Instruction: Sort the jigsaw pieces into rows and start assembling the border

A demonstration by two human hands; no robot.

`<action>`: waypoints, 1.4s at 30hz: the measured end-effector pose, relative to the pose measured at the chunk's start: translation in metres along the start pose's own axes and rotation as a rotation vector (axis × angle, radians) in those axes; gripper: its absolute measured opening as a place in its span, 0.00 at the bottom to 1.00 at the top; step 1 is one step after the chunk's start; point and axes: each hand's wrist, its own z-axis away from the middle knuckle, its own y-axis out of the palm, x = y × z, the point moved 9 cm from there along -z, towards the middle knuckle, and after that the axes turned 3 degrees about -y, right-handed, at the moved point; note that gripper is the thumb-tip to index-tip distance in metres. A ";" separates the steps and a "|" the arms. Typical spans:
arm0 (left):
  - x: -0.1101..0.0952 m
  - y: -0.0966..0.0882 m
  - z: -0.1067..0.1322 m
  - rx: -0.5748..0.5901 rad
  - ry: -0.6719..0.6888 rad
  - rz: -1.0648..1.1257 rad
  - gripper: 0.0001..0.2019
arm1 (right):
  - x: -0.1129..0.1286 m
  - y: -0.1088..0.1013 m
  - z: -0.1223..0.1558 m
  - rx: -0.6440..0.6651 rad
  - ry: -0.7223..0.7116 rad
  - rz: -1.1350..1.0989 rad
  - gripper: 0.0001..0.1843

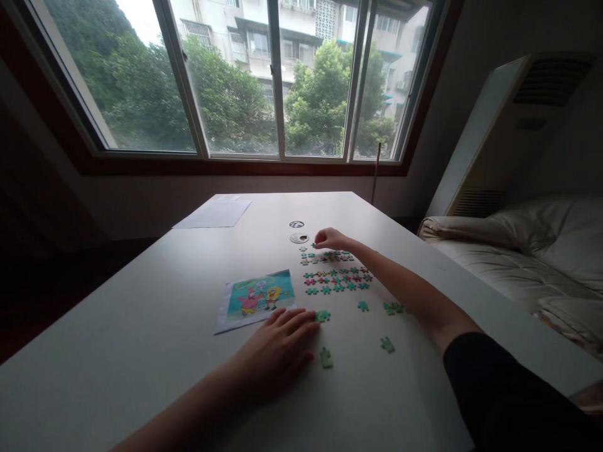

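Note:
My right hand [331, 239] reaches to the far end of the rows of jigsaw pieces [338, 280], its fingers pinched at a small jigsaw piece [313, 245] close to the tabletop. My left hand [288, 342] lies flat with fingers stretched out, the fingertips at a small green cluster of jigsaw pieces [323, 316]. Beside it, the picture sheet [260, 299] shows pink and yellow cartoon figures on blue. Loose on the near side are a green piece [326, 358], another green piece [387, 344], a teal piece [362, 306] and a few green pieces [393, 308] by my right forearm.
Two round picture discs [299, 238] lie just beyond the rows. White paper sheets [211, 213] rest at the far left of the white table [155, 326]. A pale sofa [509, 251] stands to the right, and a wide window [277, 81] is behind the table.

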 end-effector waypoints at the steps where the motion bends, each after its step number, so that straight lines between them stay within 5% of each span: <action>1: 0.000 0.001 0.000 0.005 -0.001 -0.002 0.19 | 0.003 -0.003 0.009 -0.007 -0.024 -0.021 0.15; 6: 0.002 0.003 -0.001 -0.006 -0.004 0.000 0.18 | 0.010 -0.016 0.083 0.059 -0.095 -0.099 0.18; 12: 0.002 0.002 0.000 -0.056 0.014 0.012 0.18 | 0.016 -0.022 0.191 0.310 -0.060 -0.093 0.17; 17: 0.001 0.002 0.000 -0.049 0.006 0.005 0.19 | 0.008 -0.016 0.238 0.348 0.042 -0.082 0.15; 24: 0.002 0.007 -0.001 -0.013 -0.003 -0.020 0.19 | -0.001 -0.008 0.244 0.267 0.093 -0.003 0.13; 34: 0.003 0.007 -0.002 -0.027 0.011 -0.015 0.20 | 0.001 -0.026 0.243 0.156 0.036 0.053 0.16; 38: 0.002 0.006 -0.002 -0.025 0.013 -0.008 0.19 | 0.013 -0.047 0.228 0.088 -0.031 0.089 0.18; 42: 0.001 0.005 -0.002 -0.020 0.010 -0.006 0.19 | 0.028 -0.047 0.190 0.144 -0.143 0.138 0.18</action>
